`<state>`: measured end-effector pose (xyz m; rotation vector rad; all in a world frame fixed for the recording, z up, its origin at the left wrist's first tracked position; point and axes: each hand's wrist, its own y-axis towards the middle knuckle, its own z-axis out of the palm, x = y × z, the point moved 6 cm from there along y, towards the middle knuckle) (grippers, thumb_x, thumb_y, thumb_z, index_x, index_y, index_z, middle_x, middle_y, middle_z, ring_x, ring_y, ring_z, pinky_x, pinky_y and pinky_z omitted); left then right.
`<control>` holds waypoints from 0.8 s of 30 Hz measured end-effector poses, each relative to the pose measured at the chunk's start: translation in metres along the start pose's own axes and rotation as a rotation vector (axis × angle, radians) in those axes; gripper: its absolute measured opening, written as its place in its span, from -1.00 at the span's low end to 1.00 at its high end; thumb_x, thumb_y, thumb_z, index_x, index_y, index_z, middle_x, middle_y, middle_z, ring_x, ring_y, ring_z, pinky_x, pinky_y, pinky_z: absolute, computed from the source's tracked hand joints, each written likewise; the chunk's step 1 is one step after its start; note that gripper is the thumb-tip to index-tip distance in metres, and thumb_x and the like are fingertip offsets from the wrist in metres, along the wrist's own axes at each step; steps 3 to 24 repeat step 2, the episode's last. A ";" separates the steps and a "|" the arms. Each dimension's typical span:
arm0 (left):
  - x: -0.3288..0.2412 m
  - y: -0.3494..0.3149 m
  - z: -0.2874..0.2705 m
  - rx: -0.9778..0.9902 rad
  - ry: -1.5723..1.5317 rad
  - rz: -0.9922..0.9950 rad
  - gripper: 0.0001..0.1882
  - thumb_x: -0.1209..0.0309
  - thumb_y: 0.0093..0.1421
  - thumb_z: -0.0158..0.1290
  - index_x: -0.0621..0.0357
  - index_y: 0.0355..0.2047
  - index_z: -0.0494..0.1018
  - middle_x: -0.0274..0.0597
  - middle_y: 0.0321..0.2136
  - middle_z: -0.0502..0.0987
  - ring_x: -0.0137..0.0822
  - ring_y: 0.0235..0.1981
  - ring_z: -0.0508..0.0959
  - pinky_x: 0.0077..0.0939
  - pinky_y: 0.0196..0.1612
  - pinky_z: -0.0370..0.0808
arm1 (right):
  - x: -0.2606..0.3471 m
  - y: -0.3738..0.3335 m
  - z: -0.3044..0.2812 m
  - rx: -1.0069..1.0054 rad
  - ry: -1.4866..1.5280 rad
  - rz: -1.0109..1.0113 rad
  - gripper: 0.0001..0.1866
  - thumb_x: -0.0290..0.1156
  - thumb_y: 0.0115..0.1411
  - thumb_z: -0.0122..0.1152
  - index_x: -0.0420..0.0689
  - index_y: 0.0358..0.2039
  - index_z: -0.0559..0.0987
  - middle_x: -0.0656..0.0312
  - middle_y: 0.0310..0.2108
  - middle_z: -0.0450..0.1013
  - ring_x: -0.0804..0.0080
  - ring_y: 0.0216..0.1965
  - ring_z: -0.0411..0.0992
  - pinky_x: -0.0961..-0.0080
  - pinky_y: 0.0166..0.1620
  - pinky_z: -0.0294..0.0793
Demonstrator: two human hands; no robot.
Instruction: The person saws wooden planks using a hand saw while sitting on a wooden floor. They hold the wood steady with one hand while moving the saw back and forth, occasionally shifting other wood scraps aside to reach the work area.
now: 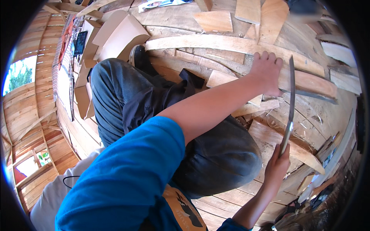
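Note:
My right hand (278, 161) is closed round the handle of a machete (291, 90), a long narrow dark blade that points up and away from me. My left arm reaches across my lap, and my left hand (266, 73) bears down on a wooden plank (308, 82), fingers bent over it and thumb on the near side. The blade stands just right of that hand, apart from it, passing in front of the plank. Behind my left fingers runs a long, pale, slightly curved board (208, 41).
Boards (214, 21) and offcuts lie about the plank floor. An opened cardboard box (119, 36) stands at the far left, near my shoe (140, 59). Shavings and another wood piece (306, 154) lie by my right knee. A phone-like black device (80, 43) rests beyond the box.

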<state>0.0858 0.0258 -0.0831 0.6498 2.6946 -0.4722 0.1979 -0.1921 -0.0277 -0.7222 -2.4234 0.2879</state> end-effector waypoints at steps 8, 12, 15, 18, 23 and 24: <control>0.000 -0.003 -0.001 0.011 -0.004 0.005 -0.04 -0.12 -0.15 0.26 0.24 0.14 0.22 0.03 0.05 0.32 -0.02 0.12 0.26 -0.06 0.19 0.13 | 0.006 0.013 0.003 -0.046 0.004 -0.083 -0.80 -0.34 0.35 -0.02 -0.23 -0.18 0.41 -0.16 -0.65 0.36 -0.13 -0.64 0.35 0.05 -0.53 0.21; 0.000 -0.003 -0.001 0.011 -0.004 0.005 -0.04 -0.12 -0.15 0.26 0.24 0.14 0.22 0.03 0.05 0.32 -0.02 0.12 0.26 -0.06 0.19 0.13 | 0.006 0.013 0.003 -0.046 0.004 -0.083 -0.80 -0.34 0.35 -0.02 -0.23 -0.18 0.41 -0.16 -0.65 0.36 -0.13 -0.64 0.35 0.05 -0.53 0.21; 0.000 -0.003 -0.001 0.011 -0.004 0.005 -0.04 -0.12 -0.15 0.26 0.24 0.14 0.22 0.03 0.05 0.32 -0.02 0.12 0.26 -0.06 0.19 0.13 | 0.006 0.013 0.003 -0.046 0.004 -0.083 -0.80 -0.34 0.35 -0.02 -0.23 -0.18 0.41 -0.16 -0.65 0.36 -0.13 -0.64 0.35 0.05 -0.53 0.21; 0.000 -0.003 -0.001 0.011 -0.004 0.005 -0.04 -0.12 -0.15 0.26 0.24 0.14 0.22 0.03 0.05 0.32 -0.02 0.12 0.26 -0.06 0.19 0.13 | 0.006 0.013 0.003 -0.046 0.004 -0.083 -0.80 -0.34 0.35 -0.02 -0.23 -0.18 0.41 -0.16 -0.65 0.36 -0.13 -0.64 0.35 0.05 -0.53 0.21; 0.000 -0.003 -0.001 0.011 -0.004 0.005 -0.04 -0.12 -0.15 0.26 0.24 0.14 0.22 0.03 0.05 0.32 -0.02 0.12 0.26 -0.06 0.19 0.13 | 0.006 0.013 0.003 -0.046 0.004 -0.083 -0.80 -0.34 0.35 -0.02 -0.23 -0.18 0.41 -0.16 -0.65 0.36 -0.13 -0.64 0.35 0.05 -0.53 0.21; 0.000 -0.003 -0.001 0.011 -0.004 0.005 -0.04 -0.12 -0.15 0.26 0.24 0.14 0.22 0.03 0.05 0.32 -0.02 0.12 0.26 -0.06 0.19 0.13 | 0.006 0.013 0.003 -0.046 0.004 -0.083 -0.80 -0.34 0.35 -0.02 -0.23 -0.18 0.41 -0.16 -0.65 0.36 -0.13 -0.64 0.35 0.05 -0.53 0.21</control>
